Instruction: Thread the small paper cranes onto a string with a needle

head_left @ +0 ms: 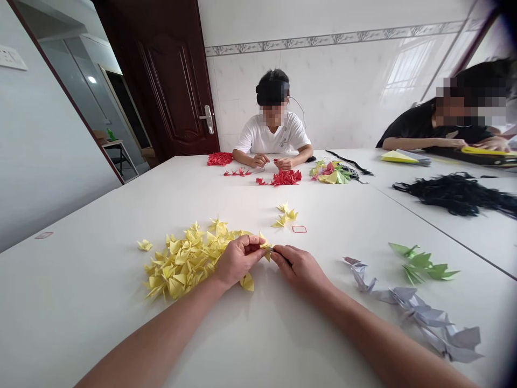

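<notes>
The left hand [240, 260] and right hand [299, 268] meet just above the table [81, 291], with a yellow crane [264, 249] held between them. Only its pointed tips show; the hands hide most of its body. The left fingers curl close together around one side, thumb on top, their tips out of sight behind the paper. The right thumb and forefinger press together, pinching the other side along with a thin dark sliver [286, 260], too small and too covered to identify.

A loose crane [247, 282] sits against the underside of the left hand, and a heap of yellow cranes [181, 264] spreads out just beside that hand. Green cranes [422, 264] and grey cranes [416, 315] lie to the right, the lowest grey ones dim near the frame's edge.

Across the table, a person in a white shirt [273, 137] holds something too fine to make out between both hands, near red cranes [283, 178]. Further right, a person in black [420, 126], cut off by the frame, has both hands on yellow paper [484, 151], beyond tangled black strands [456, 194].
</notes>
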Motion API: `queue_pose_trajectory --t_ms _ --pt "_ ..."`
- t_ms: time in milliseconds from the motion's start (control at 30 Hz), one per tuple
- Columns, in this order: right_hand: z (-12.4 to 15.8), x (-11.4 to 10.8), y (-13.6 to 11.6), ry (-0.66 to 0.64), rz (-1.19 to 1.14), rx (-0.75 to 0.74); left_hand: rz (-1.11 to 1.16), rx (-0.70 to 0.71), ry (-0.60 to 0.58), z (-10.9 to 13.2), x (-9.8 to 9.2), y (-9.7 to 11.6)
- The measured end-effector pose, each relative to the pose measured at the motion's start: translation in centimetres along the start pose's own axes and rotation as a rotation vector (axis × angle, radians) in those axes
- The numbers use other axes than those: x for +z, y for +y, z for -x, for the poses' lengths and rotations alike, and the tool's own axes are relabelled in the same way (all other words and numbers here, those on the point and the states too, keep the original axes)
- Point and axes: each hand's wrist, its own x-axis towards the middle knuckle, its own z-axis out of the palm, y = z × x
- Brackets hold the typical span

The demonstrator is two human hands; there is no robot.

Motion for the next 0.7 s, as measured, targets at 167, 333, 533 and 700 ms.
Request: queue_pose_trajectory --t_ms 167,333,533,700 --pt "-0.08 0.17 0.18 0.004 0.041 0.001 -0.011 -0.035 0.007 0.04 0.05 0.21" --pt "-0.16 0.24 0.28 0.006 0.054 -0.002 -0.021 -0.029 0.002 0.03 0.05 0.22" --pt "-0.16 0.23 0.1 0.0 0.066 0.012 -0.071 -0.028 -0.019 0.16 -0.01 0.38" --pt "-0.13 0.25 0.07 -0.002 0.071 0.022 -0.101 -0.032 -0.022 0.16 -0.03 0.44"
